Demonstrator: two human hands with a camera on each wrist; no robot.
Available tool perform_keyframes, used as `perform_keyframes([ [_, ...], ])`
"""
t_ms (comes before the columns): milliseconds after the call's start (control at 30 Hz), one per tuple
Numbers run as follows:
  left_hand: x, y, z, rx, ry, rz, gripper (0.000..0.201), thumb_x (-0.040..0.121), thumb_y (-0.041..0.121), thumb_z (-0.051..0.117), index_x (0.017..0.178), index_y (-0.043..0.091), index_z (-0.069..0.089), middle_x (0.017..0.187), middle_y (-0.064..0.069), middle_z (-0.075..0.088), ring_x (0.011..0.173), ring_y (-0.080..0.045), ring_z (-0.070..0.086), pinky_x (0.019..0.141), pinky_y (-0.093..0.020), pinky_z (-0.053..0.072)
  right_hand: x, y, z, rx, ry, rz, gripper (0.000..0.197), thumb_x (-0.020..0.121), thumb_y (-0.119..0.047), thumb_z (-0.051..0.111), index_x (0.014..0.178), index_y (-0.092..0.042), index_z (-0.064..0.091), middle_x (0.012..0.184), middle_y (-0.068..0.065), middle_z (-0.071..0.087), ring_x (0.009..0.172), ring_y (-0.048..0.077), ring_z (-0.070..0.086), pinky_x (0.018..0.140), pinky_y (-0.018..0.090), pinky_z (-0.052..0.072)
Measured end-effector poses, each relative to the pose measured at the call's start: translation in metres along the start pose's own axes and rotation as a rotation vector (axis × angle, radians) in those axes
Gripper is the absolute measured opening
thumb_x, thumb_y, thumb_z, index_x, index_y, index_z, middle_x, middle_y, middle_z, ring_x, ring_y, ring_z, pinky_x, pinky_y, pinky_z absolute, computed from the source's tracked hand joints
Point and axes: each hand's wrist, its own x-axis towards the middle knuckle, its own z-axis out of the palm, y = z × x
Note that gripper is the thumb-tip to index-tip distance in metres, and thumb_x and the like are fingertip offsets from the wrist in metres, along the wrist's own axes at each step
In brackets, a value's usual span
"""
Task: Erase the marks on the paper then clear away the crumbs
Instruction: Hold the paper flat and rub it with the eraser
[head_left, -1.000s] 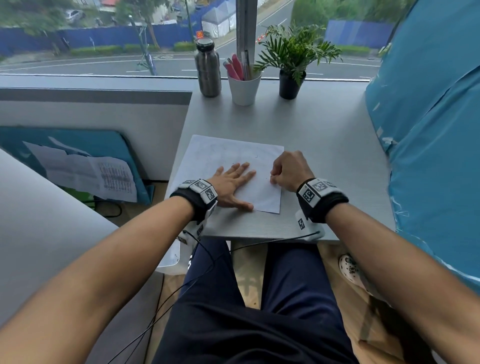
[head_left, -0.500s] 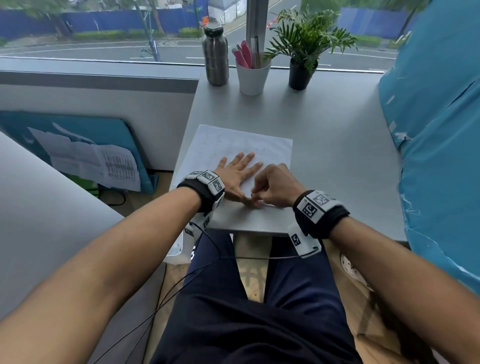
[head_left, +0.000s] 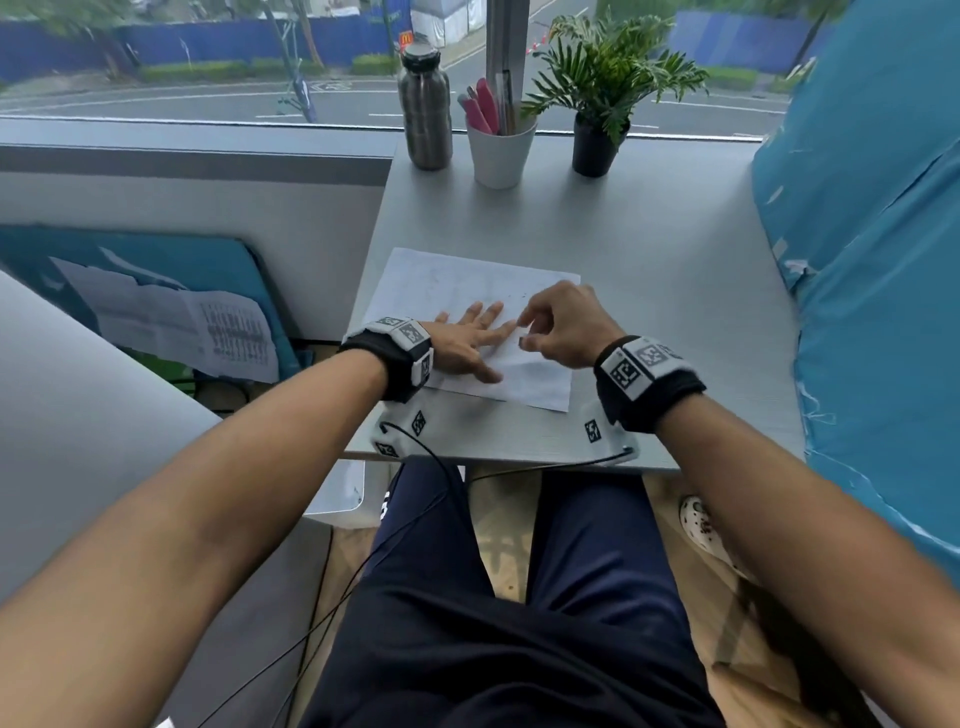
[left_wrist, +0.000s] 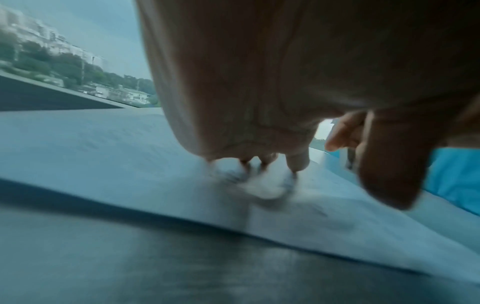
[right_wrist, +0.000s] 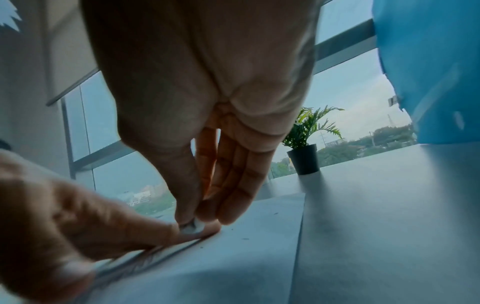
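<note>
A white sheet of paper (head_left: 457, 291) lies on the grey table (head_left: 675, 322). My left hand (head_left: 467, 338) rests flat on the sheet with its fingers spread, pressing it down. My right hand (head_left: 561, 322) is over the paper's right part, its thumb and fingers pinching a small white eraser (right_wrist: 192, 227) against the sheet, right beside a left fingertip. Small dark crumbs (right_wrist: 244, 239) lie on the paper to the right of the eraser. In the left wrist view the left palm (left_wrist: 259, 82) fills the upper frame above the paper (left_wrist: 103, 164).
At the table's far edge stand a steel bottle (head_left: 425, 109), a white cup of pens (head_left: 500, 150) and a potted plant (head_left: 597, 130). A blue covered shape (head_left: 872, 260) borders the table on the right. A low wall (head_left: 208, 208) runs on the left.
My right hand went down toward the near edge of the paper, then back up to the middle right. The left hand stayed flat on the sheet.
</note>
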Motion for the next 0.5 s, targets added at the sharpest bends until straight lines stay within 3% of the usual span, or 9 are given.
perform_keyframes([
  [100, 0.001, -0.003, 0.000, 0.037, 0.003, 0.007, 0.089, 0.093, 0.040, 0.060, 0.156, 0.035, -0.003, 0.158, 0.004, -0.030, 0.146, -0.017, -0.025, 0.118, -0.051, -0.012, 0.001, -0.006, 0.012, -0.062, -0.055, -0.045, 0.007, 0.076, -0.012, 0.076, 0.082, -0.010, 0.077, 0.075, 0.005, 0.072, 0.069, 0.013, 0.062, 0.064, 0.020, 0.046],
  [233, 0.003, -0.001, 0.000, 0.066, -0.007, 0.006, 0.088, 0.092, 0.040, 0.063, 0.156, 0.037, 0.003, 0.158, 0.004, -0.031, 0.147, -0.018, -0.024, 0.118, -0.052, -0.010, -0.006, -0.013, 0.028, -0.108, -0.068, -0.059, 0.006, 0.078, -0.009, 0.068, 0.075, -0.008, 0.073, 0.069, 0.004, 0.067, 0.069, 0.021, 0.059, 0.065, 0.026, 0.046],
  [400, 0.004, 0.000, -0.003, 0.116, -0.047, -0.011, 0.101, 0.090, 0.040, 0.065, 0.153, 0.035, -0.014, 0.156, 0.002, -0.034, 0.146, -0.021, -0.027, 0.117, -0.055, -0.010, -0.030, -0.015, 0.029, -0.147, -0.197, -0.175, 0.006, 0.079, -0.010, 0.073, 0.082, -0.012, 0.078, 0.079, -0.002, 0.073, 0.068, 0.009, 0.060, 0.072, 0.017, 0.044],
  [500, 0.003, 0.002, -0.004, 0.127, -0.046, -0.017, 0.095, 0.091, 0.041, 0.064, 0.156, 0.033, -0.005, 0.157, 0.002, -0.034, 0.146, -0.021, -0.025, 0.118, -0.054, -0.009, -0.014, -0.014, 0.018, -0.128, -0.205, -0.154, 0.008, 0.076, -0.011, 0.077, 0.083, -0.013, 0.079, 0.079, -0.003, 0.075, 0.070, 0.007, 0.062, 0.077, 0.020, 0.049],
])
